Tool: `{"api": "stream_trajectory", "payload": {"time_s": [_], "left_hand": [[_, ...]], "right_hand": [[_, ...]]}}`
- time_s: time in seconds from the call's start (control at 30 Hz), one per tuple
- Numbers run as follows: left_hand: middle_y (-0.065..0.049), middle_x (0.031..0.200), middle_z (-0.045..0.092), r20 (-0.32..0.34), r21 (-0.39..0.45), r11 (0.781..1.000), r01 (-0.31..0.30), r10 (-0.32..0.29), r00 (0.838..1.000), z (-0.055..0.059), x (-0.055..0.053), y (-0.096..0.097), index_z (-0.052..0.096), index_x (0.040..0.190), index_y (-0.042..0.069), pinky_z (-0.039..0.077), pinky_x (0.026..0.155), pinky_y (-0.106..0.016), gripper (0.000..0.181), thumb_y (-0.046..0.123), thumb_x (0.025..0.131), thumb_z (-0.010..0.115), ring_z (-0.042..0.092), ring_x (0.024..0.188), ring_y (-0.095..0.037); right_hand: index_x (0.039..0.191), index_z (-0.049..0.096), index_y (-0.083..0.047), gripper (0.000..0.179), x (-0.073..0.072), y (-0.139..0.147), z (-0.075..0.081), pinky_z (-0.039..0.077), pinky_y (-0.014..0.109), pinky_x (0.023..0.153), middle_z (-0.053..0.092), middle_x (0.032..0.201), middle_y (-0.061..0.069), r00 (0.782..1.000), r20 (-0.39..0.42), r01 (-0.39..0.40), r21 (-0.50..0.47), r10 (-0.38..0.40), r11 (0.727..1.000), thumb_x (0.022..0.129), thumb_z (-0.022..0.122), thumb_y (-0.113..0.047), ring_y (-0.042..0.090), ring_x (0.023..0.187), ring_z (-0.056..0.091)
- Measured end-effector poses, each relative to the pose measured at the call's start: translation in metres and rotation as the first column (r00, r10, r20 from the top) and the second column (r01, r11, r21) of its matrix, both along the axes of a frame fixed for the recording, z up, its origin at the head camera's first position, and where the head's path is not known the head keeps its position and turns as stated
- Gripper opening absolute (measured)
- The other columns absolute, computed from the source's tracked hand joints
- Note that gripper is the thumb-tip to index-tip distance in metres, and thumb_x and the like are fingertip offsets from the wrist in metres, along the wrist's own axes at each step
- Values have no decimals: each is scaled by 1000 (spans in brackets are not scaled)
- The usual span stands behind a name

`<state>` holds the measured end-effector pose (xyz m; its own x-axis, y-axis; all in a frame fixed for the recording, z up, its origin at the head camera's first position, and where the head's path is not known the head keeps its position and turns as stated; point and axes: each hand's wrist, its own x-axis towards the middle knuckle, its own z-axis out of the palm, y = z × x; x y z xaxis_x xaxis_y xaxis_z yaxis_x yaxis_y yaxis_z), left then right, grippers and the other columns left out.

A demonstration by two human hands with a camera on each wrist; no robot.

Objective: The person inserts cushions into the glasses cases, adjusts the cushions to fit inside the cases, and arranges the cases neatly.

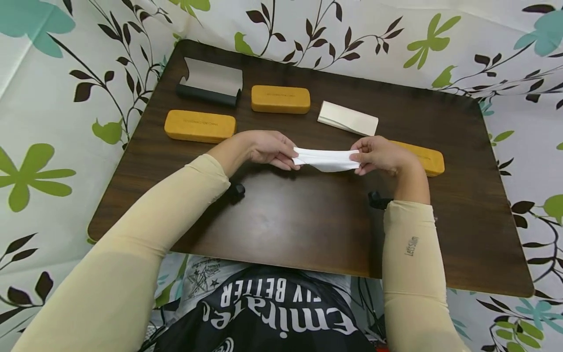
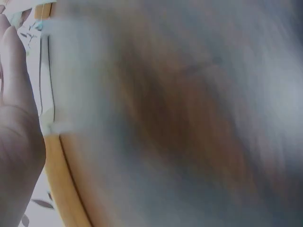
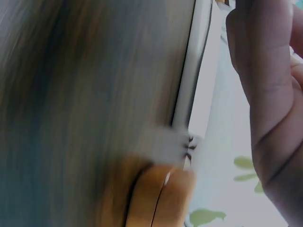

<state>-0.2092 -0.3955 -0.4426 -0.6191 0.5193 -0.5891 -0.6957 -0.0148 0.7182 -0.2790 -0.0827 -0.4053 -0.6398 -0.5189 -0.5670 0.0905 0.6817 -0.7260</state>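
A white cloth [image 1: 327, 159] is stretched between both hands above the middle of the dark wooden table [image 1: 281, 220]. My left hand [image 1: 273, 149] pinches its left end between thumb and fingers. On the other end, my right hand [image 1: 380, 155] grips the cloth the same way, its wrist in front of a yellow glasses case [image 1: 428, 159]. The cloth sags a little along its lower edge. In the left wrist view the left hand [image 2: 19, 104] shows only at the left edge; the right hand [image 3: 274, 94] fills the right side of the right wrist view.
Two more yellow cases [image 1: 200, 125] [image 1: 280, 99] lie at the back left and back centre. An open dark case [image 1: 210, 83] with a pale lining stands at the far left corner. A cream folded case [image 1: 347, 118] lies just behind the hands. Patterned fabric [image 1: 338, 34] surrounds the table.
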Motion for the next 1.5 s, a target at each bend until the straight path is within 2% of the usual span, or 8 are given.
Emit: {"api": "stream_trajectory", "payload": {"time_s": [0.2,0.47,0.63,0.87,1.07,1.17,1.27,1.5], "left_hand": [[-19,101,71,-13,-13,999,-42,41,999,6,2,-21,54,132,-7,60,83,-33,32,2,102,58,74,86,-23],[-18,103,71,-52,-58,996,-71,68,996,18,6,-61,54,131,-7,60,81,-30,31,3,102,58,73,88,-22],[-18,110,68,-69,-86,993,-79,73,995,22,4,-82,53,133,-5,56,93,-35,34,4,101,60,72,93,-23],[-19,114,66,-95,-128,986,-106,94,991,29,2,-118,51,133,-3,58,88,-34,35,7,102,61,73,95,-24],[-17,110,68,-61,-138,972,-189,182,981,36,-1,-154,45,134,1,60,83,-31,34,10,103,58,73,90,-22],[-15,104,70,-16,-125,966,-227,226,974,38,-5,-171,44,132,3,60,82,-29,32,9,104,57,73,87,-21],[-14,99,71,-1,-115,961,-251,252,968,42,-9,-185,45,131,3,60,79,-28,31,9,104,57,73,84,-19],[-11,97,73,-8,-141,931,-338,340,940,54,-18,-219,47,133,6,60,74,-28,35,8,101,62,73,82,-19]], "right_hand": [[123,52,8,29,0,-21,-5,61,31,72,58,100,13,1000,-11,-19,-13,19,1000,101,62,-10,19,74,68],[117,56,8,23,-9,-59,2,61,31,72,61,95,12,998,-24,-61,-62,60,996,102,61,-9,18,72,69],[117,56,7,22,-15,-83,5,61,30,72,61,95,12,999,-26,-50,-86,48,995,101,62,-8,18,71,69],[122,54,7,28,-18,-121,3,61,30,72,59,100,15,998,-30,-67,-109,64,992,101,63,-10,18,73,70],[127,50,7,34,-21,-157,3,61,29,72,58,104,16,999,50,8,-168,0,986,100,63,-9,19,75,70],[127,51,7,34,-26,-176,3,61,28,71,59,103,15,994,98,62,-198,-44,978,99,64,-8,19,74,69],[126,53,5,31,-31,-193,2,60,28,69,59,102,15,988,130,108,-216,-81,970,99,63,-7,19,72,69],[125,51,5,29,-40,-232,8,60,27,68,59,102,15,984,157,123,-250,-86,960,101,61,-6,19,71,68]]}}
